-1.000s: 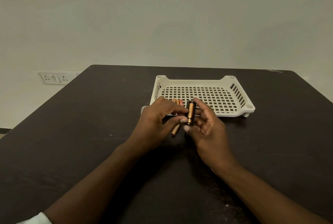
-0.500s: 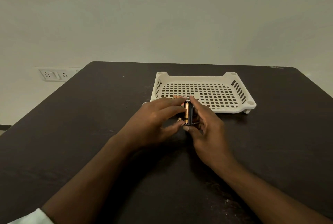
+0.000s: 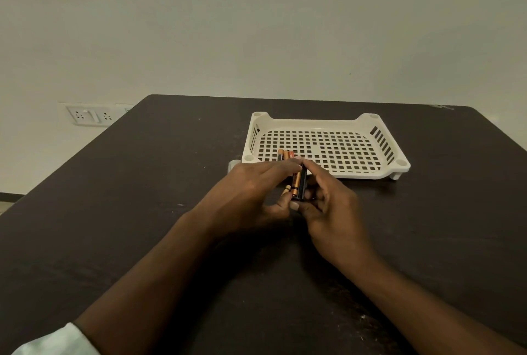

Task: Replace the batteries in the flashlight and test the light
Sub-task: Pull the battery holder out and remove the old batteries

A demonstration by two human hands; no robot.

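My right hand (image 3: pixel 330 206) holds a small black battery holder (image 3: pixel 303 183) upright above the table, just in front of the tray. A copper-and-black battery (image 3: pixel 296 182) sits in the holder's left side. My left hand (image 3: pixel 256 189) pinches that battery, forefinger on its top end and thumb at its bottom end. Another battery (image 3: pixel 286 189) lies on the table, partly hidden behind my left fingers. Three loose batteries (image 3: pixel 285 154) rest in the tray's near left corner. No flashlight body is in sight.
A white perforated plastic tray (image 3: pixel 313 122) stands on the dark table (image 3: pixel 142 197) beyond my hands. A wall socket plate (image 3: pixel 88 115) is on the wall at the left. The table's far edge runs behind the tray.
My hands have stayed together on the holder. The left forefinger has come over the battery's top end, and the battery now lies closer along the holder.
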